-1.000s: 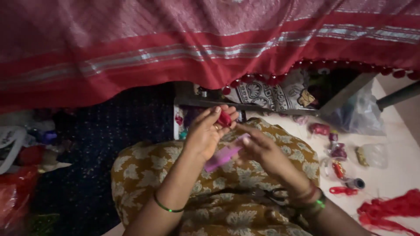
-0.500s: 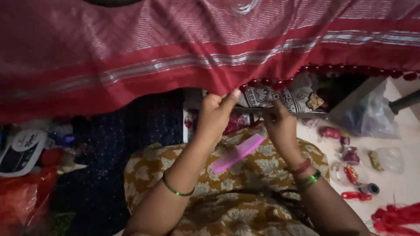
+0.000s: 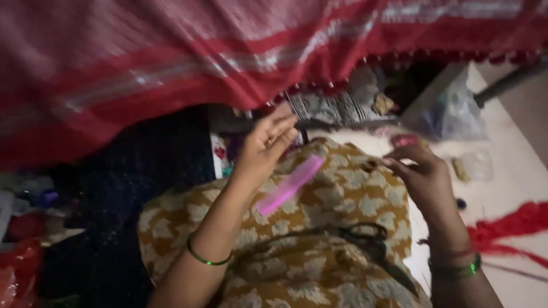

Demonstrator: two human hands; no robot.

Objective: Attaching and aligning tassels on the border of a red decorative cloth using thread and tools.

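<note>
A red cloth [image 3: 228, 63] with pale stripes and a hem of small red balls hangs across the top of the view. My left hand [image 3: 265, 145] reaches up to that hem, fingers pressed together and pinching its edge. My right hand [image 3: 422, 174] is off to the right, away from the hem. Its thumb and fingertips are pinched; blur hides whether anything thin is between them. A pink comb [image 3: 288, 185] lies slanted on my lap [image 3: 342, 194], which is covered in mustard floral fabric, just under my left wrist. Black scissors [image 3: 365, 236] rest lower on the lap.
Red yarn [image 3: 508, 228] lies on the pale floor at the right. A clear plastic bag [image 3: 451, 111] and small trinkets [image 3: 474, 165] sit beyond my right hand. A dark blue cloth [image 3: 148, 165] covers the floor at the left, with red clutter [image 3: 23, 268] at the far left.
My right hand has drawn away from the hem, down and to the right. My left hand has stayed at the hem. The comb has left my hands and now rests on my lap.
</note>
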